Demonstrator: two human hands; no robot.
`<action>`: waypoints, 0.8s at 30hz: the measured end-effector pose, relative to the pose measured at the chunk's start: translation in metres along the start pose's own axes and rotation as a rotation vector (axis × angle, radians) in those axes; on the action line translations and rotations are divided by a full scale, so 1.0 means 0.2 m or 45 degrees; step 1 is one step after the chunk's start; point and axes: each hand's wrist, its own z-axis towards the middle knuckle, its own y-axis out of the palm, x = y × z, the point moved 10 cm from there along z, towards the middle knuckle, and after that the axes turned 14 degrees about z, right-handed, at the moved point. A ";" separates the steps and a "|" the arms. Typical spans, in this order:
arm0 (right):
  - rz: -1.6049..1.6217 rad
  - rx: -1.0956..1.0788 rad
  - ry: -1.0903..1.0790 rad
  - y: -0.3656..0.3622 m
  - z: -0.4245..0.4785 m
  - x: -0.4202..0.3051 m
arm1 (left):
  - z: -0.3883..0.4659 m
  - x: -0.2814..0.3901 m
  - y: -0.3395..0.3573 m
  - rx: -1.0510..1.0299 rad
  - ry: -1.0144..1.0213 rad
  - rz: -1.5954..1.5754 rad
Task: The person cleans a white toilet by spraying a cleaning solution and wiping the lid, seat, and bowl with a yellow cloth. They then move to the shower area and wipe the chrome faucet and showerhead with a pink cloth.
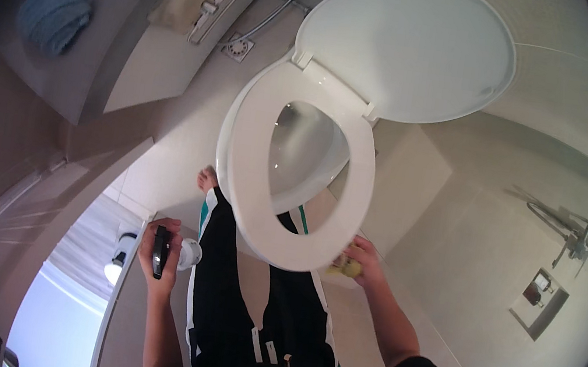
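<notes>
In front of me is a white toilet; its seat ring (pixel 291 250) is tilted partly up off the bowl (pixel 310 146), and the lid (pixel 406 48) stands raised. My left hand (pixel 169 245) grips a narrow black object (pixel 158 252), whose kind I cannot tell. Right beside those fingers is a white round thing (pixel 190 255), and whether it belongs to the black object is unclear. A crumpled yellowish cloth or sponge (pixel 351 268) is in my right hand (pixel 367 260), at the right front edge of the seat ring. The ring partly hides that hand's fingertips.
At the left, a blue towel (pixel 54 17) lies on a grey-edged counter (pixel 118 38). A floor drain (pixel 238 47) sits behind the toilet's left side, near a metal hose (pixel 289 7). On the right are a wall-mounted shower mixer (pixel 576 243) and a niche (pixel 546 320) with bottles.
</notes>
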 end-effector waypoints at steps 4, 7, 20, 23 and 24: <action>0.062 -0.147 -0.526 0.08 -0.14 -0.46 | 0.13 0.05 0.14 -0.161 0.052 -0.109; 0.157 -0.189 -0.859 0.22 -0.17 -0.73 | 0.28 0.20 0.25 -0.288 0.214 -0.097; -0.099 -0.214 -1.649 0.39 0.01 -1.57 | 0.65 0.60 0.54 -0.484 0.754 -0.197; -0.074 -0.279 -1.750 0.39 0.07 -1.63 | 0.61 0.78 0.61 -0.518 0.932 -0.200; -0.058 -0.325 -1.774 0.42 0.09 -1.66 | 0.60 0.85 0.62 -0.485 0.992 -0.198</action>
